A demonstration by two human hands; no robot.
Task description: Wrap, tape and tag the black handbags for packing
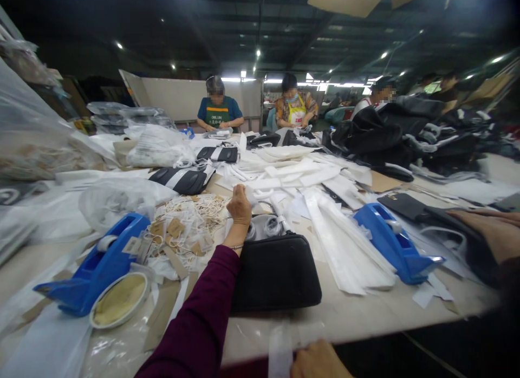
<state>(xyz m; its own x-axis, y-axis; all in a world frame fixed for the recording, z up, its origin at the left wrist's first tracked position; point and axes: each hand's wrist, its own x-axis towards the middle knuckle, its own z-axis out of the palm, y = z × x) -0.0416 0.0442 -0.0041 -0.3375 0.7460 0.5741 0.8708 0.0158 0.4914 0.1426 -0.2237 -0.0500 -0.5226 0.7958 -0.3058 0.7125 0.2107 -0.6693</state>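
The pale worktop [353, 318] spreads across the scene, with a heap of black goods [377, 137] at its far right and loose white strips [300, 172] over its far middle. The black case [278, 272] lies flat near the middle of the near edge, with coiled pale straps [272, 225] at its far side. One blue dispenser [97, 269] stands to its left and another blue dispenser [396, 245] to its right, beyond a fan of long white strips [345, 248]. Stringed tags [184, 223] are piled between the case and the left dispenser, and a round dish [106, 326] sits beside that dispenser. The left hand [239, 206], its arm reaching past the case's left side, has its fingers curled narrow by the far-left corner; what they grip, I cannot tell. The right hand [319, 362] is at the near edge, fingers bent beside a translucent strip [280, 348]; whether they pinch it, I cannot tell. A co-worker's hand [487, 226] is at the far right side.
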